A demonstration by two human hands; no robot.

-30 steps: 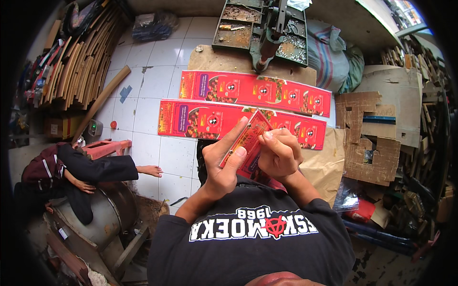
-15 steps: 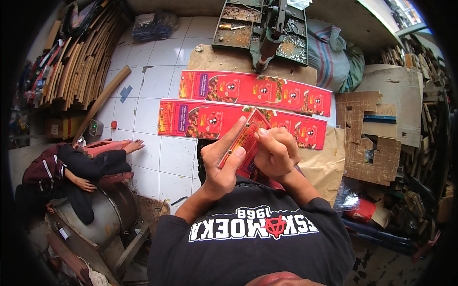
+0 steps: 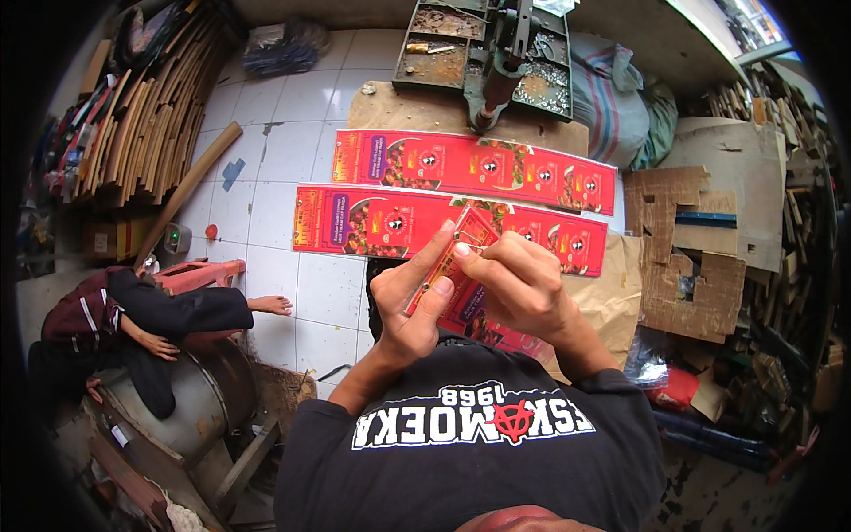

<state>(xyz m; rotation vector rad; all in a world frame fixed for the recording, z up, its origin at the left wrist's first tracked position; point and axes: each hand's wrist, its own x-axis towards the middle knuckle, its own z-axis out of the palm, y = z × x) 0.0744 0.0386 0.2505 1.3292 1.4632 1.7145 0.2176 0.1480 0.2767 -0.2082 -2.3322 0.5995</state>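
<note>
A long red printed panel (image 3: 468,306) is held tilted in front of my chest. My left hand (image 3: 403,301) grips its near end, the index finger stretched along the edge and the thumb pressed on its face. Two small metal eyelets sit along that end, one by each thumb. My right hand (image 3: 525,282) has its fingers curled, with the thumb tip against the panel beside the upper eyelet (image 3: 457,237); whatever is in the pinch is hidden. Beyond my hands lie two similar red panels, the nearer one (image 3: 319,222) and the farther one (image 3: 474,160).
A green hand press (image 3: 493,97) stands at the back among trays (image 3: 541,84) of small metal pieces. Cut cardboard (image 3: 683,266) lies to the right, by brown paper (image 3: 603,306). At left a person (image 3: 160,328) sits near a metal drum (image 3: 191,399).
My right hand has shifted slightly, its thumb moving left and down along the panel's end, uncovering the upper eyelet. The seated person's foot has moved right and nearer.
</note>
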